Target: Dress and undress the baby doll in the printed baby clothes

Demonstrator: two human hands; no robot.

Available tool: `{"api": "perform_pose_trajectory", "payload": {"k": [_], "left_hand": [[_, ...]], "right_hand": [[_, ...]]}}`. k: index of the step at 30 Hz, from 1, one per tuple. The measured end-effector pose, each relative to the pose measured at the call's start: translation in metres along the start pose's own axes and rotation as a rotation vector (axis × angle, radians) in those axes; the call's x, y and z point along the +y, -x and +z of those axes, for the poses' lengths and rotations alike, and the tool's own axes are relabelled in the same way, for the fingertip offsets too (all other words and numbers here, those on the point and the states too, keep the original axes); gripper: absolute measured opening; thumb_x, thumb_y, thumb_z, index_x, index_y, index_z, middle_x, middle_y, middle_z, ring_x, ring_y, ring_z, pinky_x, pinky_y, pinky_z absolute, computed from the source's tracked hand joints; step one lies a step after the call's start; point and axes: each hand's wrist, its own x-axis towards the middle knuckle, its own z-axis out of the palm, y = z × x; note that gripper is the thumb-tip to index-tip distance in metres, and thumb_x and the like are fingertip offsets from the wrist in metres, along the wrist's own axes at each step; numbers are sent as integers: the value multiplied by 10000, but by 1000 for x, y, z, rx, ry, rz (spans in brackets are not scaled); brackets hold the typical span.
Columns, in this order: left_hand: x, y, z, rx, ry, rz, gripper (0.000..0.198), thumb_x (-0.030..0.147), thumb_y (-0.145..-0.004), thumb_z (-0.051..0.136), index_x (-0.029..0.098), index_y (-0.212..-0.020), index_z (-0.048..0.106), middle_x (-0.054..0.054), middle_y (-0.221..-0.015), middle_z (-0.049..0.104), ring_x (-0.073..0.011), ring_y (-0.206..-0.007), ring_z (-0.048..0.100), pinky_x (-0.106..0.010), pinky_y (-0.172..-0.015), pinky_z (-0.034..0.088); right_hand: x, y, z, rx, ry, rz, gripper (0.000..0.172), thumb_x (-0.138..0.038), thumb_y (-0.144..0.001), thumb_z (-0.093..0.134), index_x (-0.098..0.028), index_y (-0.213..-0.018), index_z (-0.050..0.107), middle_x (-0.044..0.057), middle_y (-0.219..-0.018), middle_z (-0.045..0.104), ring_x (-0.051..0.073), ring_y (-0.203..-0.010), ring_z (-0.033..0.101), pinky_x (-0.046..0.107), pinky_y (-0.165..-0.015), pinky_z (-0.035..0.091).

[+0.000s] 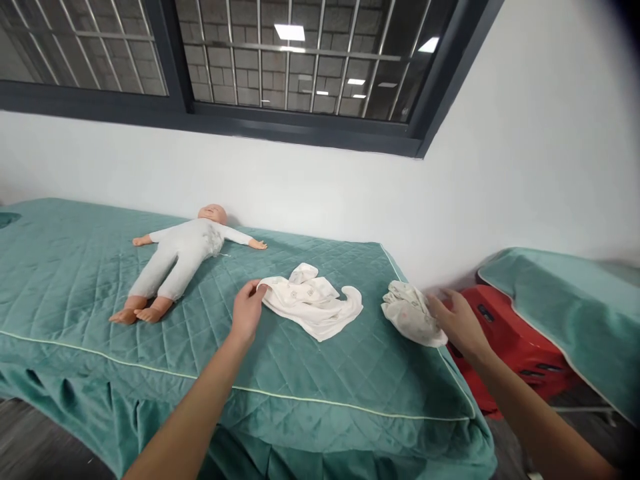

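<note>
My left hand is closed in a pinch on the left edge of a white baby garment, which lies loosely spread with small printed figures on it. At the bed's right edge, my right hand has its fingers against a crumpled white cloth bundle with faint prints. Its fingertips are partly hidden behind the bundle's folds, and it appears to grip the right side. A baby doll in a white bodysuit lies on its back to the left, arms spread, away from both hands.
A green quilted bed cover with pale piping lies under everything. Red stacked plastic stools stand past the right edge, partly under another green cover. A white wall and a barred, dark-framed window are behind.
</note>
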Motion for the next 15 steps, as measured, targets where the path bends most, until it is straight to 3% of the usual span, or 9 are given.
{"api": "perform_pose_trajectory", "payload": {"k": [2, 6, 9, 10, 12, 15], "left_hand": [[20, -5, 6, -57, 0, 21, 165, 278, -738, 710, 157, -850, 724, -18, -806, 684, -150, -736, 566, -233, -667, 403], [81, -3, 36, -292, -120, 193, 197, 289, -778, 648, 165, -909, 727, -19, -835, 686, -164, -772, 574, -243, -682, 410], [136, 6, 57, -537, -283, 349, 175, 258, -806, 585, 165, -873, 717, -5, -832, 677, -162, -781, 578, -248, -689, 414], [154, 8, 61, -599, -327, 381, 169, 247, -804, 574, 161, -859, 709, 2, -808, 662, -158, -769, 569, -247, -684, 411], [182, 12, 60, -602, -382, 440, 167, 247, -803, 563, 149, -834, 695, 12, -751, 625, -145, -730, 544, -242, -664, 400], [197, 14, 49, -546, -424, 482, 237, 316, -817, 601, 147, -959, 686, 13, -739, 599, -140, -707, 535, -241, -659, 395]], "right_hand": [[-43, 14, 3, -33, -109, -71, 598, -515, -819, 593, -137, -1282, 566, 187, -1350, 561, 340, -1235, 534, 511, -1071, 388], [-162, 43, 11, -376, -535, -292, 518, -469, -778, 702, -274, -1245, 591, 59, -1328, 596, 290, -1237, 535, 492, -1081, 399], [-242, 46, 11, -425, -556, -574, 557, -420, -826, 663, -273, -1338, 503, 47, -1391, 537, 257, -1267, 510, 466, -1079, 405], [-261, 42, 9, -413, -527, -663, 551, -386, -846, 640, -269, -1359, 476, 49, -1405, 521, 247, -1259, 513, 444, -1059, 421], [-290, 30, 2, -417, -435, -804, 467, -323, -880, 587, -253, -1332, 493, 44, -1328, 575, 235, -1165, 564, 412, -979, 456], [-310, 10, -11, -424, -295, -905, 271, -238, -907, 497, -205, -1146, 621, 9, -1031, 688, 191, -912, 619, 346, -852, 462]]}}
